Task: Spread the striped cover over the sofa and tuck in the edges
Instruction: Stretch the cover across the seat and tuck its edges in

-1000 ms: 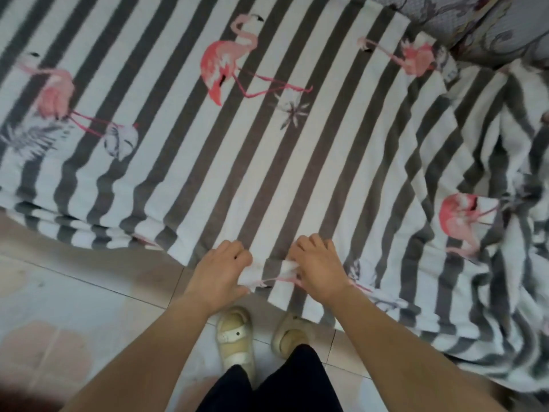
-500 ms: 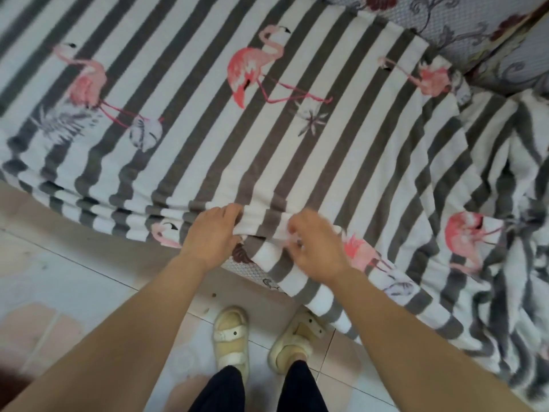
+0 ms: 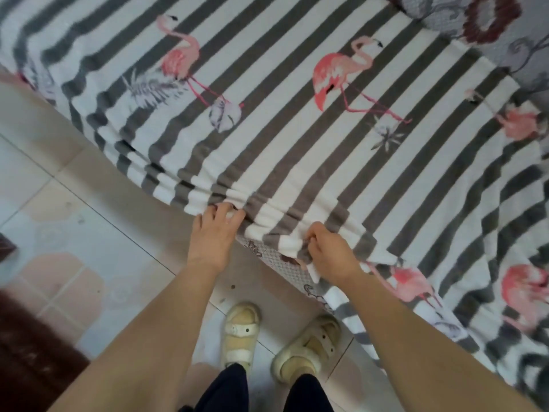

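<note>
The cover (image 3: 297,120), grey and white stripes with pink flamingos, is lying flat across the sofa (image 3: 297,272) seat, its near edge bunching into folds along the front. The left hand (image 3: 212,236) is pressing its fingertips into those folds, fingers spread a little; whether its grip is actually pinching cloth cannot be told. The right hand (image 3: 331,255) is curling tight, its grip holding a gathered wad of the cover's edge just above the sofa's patterned front, which is showing bare between the hands. To the right the cover is hanging loose and rumpled down toward the floor (image 3: 74,233). A floral cushion (image 3: 490,28) is sitting at the top right, touching the cover's far edge. Two pale sandals (image 3: 242,334) are standing on the tiles just below the hands, and a dark brown mat (image 3: 26,358) is lying at the lower left, well apart.
</note>
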Available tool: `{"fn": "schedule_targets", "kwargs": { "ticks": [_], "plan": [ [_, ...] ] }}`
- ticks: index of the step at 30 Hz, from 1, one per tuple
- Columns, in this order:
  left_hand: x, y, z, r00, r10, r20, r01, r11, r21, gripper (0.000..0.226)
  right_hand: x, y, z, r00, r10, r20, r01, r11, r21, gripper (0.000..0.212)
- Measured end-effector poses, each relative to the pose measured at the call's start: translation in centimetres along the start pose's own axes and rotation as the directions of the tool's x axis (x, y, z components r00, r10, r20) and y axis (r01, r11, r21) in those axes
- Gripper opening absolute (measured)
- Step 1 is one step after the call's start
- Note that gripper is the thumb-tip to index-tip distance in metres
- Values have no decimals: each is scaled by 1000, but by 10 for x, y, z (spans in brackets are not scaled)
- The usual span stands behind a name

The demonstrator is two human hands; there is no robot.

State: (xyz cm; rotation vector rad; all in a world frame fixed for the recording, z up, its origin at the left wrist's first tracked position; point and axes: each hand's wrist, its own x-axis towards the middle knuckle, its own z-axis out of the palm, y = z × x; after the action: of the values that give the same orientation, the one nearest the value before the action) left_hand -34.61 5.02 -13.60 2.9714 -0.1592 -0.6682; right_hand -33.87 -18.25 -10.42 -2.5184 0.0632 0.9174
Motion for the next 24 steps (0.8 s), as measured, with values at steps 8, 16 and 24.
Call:
{"fn": "schedule_targets", "kwargs": {
  "ticks": [8, 16, 24],
  "plan": [
    [16, -13, -4, 997, 32, -75, -40, 994, -106, 28, 0, -35, -6, 852, 12, 524, -268, 869, 417, 22],
    [-31, -67, -1, 691, 50, 721, -71, 997, 0, 34, 12, -63, 9, 768, -8, 640, 148, 975, -166, 18],
    [-27, -62, 22, 857, -30, 515, 174, 957, -233, 36, 37, -77, 8, 950, -161, 268, 209, 965, -162, 19]
  ]
}}
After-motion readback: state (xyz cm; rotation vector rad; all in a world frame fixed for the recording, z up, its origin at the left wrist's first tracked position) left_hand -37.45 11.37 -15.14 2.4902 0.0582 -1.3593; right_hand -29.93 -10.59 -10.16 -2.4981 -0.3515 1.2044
